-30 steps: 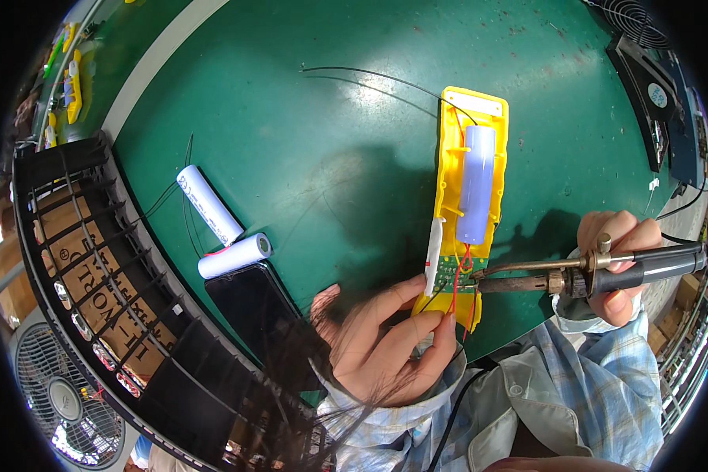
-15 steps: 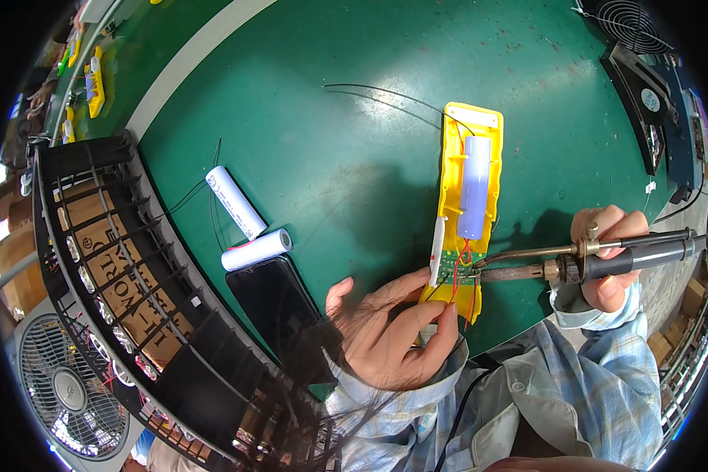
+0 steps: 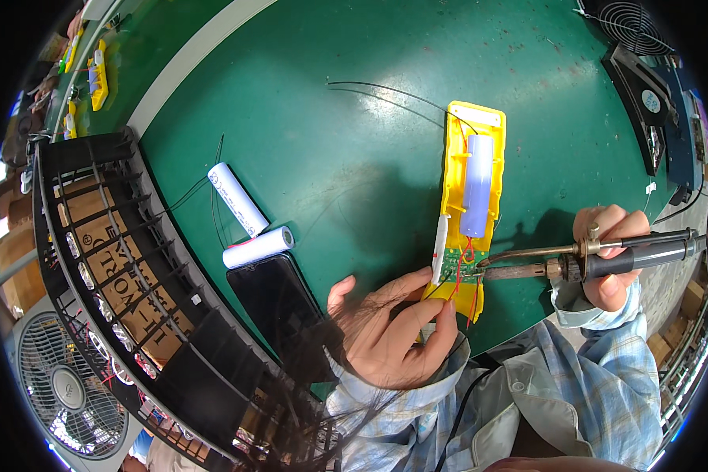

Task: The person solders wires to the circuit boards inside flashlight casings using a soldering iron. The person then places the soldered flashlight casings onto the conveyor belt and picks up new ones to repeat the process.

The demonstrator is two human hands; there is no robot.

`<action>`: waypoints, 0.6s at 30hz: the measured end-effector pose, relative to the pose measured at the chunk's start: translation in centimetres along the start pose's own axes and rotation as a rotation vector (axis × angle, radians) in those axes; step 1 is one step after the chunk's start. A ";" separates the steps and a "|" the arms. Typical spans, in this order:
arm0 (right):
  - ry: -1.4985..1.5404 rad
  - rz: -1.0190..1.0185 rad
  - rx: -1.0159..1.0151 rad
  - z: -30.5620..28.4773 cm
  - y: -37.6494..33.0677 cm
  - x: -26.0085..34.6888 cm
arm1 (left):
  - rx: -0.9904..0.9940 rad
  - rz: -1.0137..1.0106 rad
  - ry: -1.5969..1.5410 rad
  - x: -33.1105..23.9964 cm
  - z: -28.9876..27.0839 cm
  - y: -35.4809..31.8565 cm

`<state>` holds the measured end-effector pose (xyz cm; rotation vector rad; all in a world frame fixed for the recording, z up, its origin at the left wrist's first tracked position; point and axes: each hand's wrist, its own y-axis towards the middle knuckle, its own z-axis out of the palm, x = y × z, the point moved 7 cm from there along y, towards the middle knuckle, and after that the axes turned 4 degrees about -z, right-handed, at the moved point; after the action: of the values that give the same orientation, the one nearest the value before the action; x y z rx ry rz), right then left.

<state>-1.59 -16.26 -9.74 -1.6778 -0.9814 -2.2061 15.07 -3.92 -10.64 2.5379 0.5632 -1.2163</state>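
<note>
Your right hand (image 3: 617, 224) grips the soldering iron (image 3: 531, 272), its tip at the green circuit board (image 3: 455, 263); actual contact too small to tell. Your left hand (image 3: 389, 338) appears to pinch a red wire (image 3: 457, 289) by the board, another finger along the yellow casing (image 3: 455, 179). Casing lies open on the desk (image 3: 354, 197), a blue cell (image 3: 478, 189) seated inside, board near your end. Step in hand, by judgement: soldering that wire. Next move calls for a motionless wire until the joint sets, iron clear of fingers.
</note>
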 end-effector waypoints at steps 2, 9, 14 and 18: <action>-0.004 -0.014 0.006 0.1 0.0 0.1 | 0.000 0.010 0.006 0.0 0.0 -0.1; -0.012 -0.011 0.015 0.1 -0.2 0.7 | -0.006 0.022 -0.012 -0.1 -0.1 -0.4; 0.074 0.158 -0.207 -1.1 -0.5 0.0 | -0.013 0.011 -0.049 -0.2 0.1 -0.7; 0.168 0.103 -0.289 -2.1 0.0 -0.2 | 0.017 0.042 -0.024 -0.9 -0.1 -0.5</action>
<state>-3.16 -17.55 -10.19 -1.5760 -0.5436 -2.4635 14.36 -3.63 -9.88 2.5328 0.4933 -1.2406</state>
